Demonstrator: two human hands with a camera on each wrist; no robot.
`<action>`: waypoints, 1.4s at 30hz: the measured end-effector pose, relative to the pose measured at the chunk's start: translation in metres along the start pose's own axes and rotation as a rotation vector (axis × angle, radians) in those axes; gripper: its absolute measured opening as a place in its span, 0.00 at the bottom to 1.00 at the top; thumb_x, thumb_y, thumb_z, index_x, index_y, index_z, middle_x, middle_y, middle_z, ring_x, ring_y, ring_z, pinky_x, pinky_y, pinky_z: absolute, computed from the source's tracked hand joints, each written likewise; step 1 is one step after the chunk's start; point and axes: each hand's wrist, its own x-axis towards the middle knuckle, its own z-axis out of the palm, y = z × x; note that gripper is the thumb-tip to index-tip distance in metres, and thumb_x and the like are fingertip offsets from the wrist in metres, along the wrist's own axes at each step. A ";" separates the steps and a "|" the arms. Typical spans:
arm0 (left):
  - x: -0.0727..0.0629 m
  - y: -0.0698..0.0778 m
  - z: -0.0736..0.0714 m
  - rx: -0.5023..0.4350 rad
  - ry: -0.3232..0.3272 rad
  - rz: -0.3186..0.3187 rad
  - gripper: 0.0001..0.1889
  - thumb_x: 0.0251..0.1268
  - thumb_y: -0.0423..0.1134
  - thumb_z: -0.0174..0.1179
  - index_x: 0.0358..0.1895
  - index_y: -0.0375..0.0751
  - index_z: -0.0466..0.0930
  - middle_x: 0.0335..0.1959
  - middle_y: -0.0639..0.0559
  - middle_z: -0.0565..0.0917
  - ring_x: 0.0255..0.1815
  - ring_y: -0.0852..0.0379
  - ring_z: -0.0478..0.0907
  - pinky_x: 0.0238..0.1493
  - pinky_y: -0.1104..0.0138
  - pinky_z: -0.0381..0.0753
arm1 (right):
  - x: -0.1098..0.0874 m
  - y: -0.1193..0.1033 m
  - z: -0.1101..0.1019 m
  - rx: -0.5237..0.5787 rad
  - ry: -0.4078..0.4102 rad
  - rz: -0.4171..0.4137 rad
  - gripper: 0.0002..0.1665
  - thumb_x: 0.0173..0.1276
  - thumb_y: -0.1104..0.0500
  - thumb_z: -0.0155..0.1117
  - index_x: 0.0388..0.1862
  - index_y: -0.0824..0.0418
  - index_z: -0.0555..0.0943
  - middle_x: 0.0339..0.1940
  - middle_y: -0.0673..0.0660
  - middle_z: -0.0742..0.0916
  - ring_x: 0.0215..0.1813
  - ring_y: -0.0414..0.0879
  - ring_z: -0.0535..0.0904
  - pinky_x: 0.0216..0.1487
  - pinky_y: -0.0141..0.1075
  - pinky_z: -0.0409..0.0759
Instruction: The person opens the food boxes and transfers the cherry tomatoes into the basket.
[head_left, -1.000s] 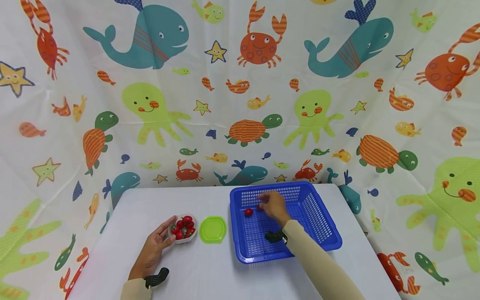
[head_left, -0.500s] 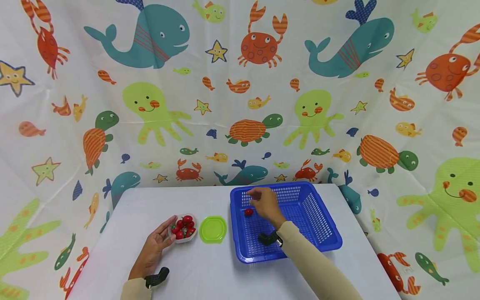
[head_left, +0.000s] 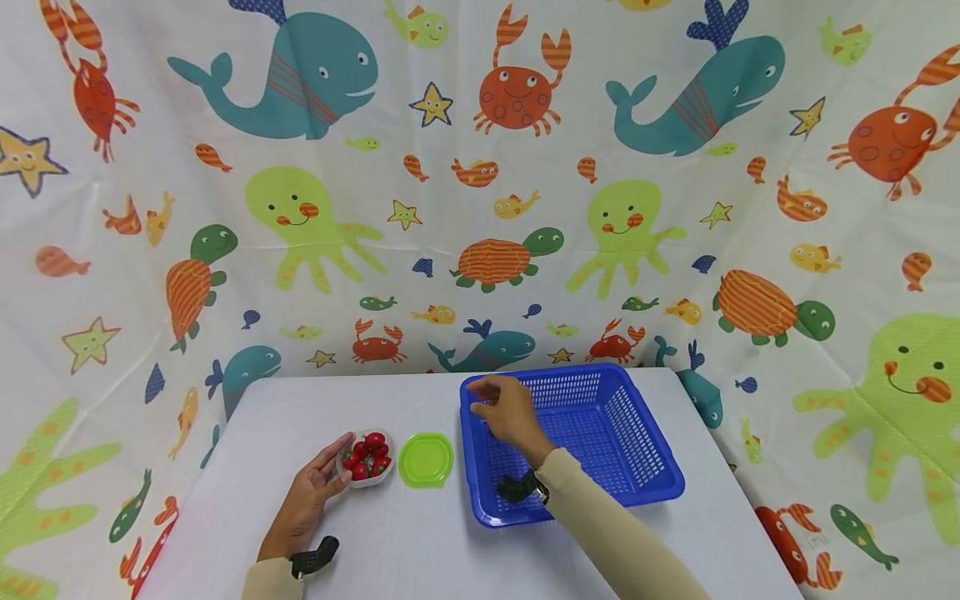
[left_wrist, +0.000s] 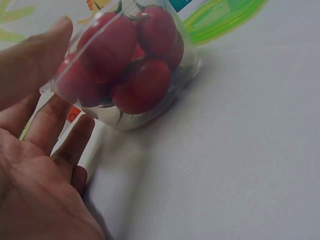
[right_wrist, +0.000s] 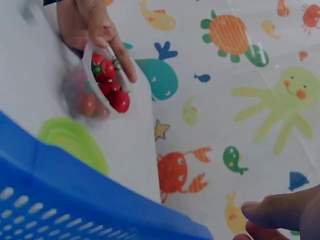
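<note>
My left hand (head_left: 306, 496) holds a small clear plastic container (head_left: 372, 478) from its left side. The left wrist view shows my thumb at its rim and fingers along its side. Several red cherry tomatoes (left_wrist: 142, 86) with green stems fill the container. My right hand (head_left: 508, 414) hovers over the left rear of a blue plastic basket (head_left: 504, 518), thumb and forefinger bent and apart. Nothing shows between them. The right wrist view catches only its fingers (right_wrist: 275, 212) at the lower right. The part of the basket under this hand is hidden.
A round light-green lid (head_left: 426, 460) lies on the white table (head_left: 405, 542) between container and basket. Behind the table hangs a curtain (head_left: 435, 275) printed with sea animals. Each wrist carries a black camera.
My right hand has moved left over the basket. Two tomatoes seen there earlier are now out of sight, the hand covering that spot. My left hand and the container have stayed still.
</note>
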 end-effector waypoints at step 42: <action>-0.002 0.000 0.002 0.004 0.010 -0.012 0.37 0.79 0.39 0.63 0.85 0.49 0.58 0.89 0.48 0.55 0.92 0.42 0.39 0.86 0.35 0.42 | -0.015 -0.041 0.079 0.087 -0.093 -0.003 0.17 0.70 0.58 0.76 0.57 0.47 0.89 0.50 0.47 0.91 0.54 0.45 0.87 0.61 0.38 0.87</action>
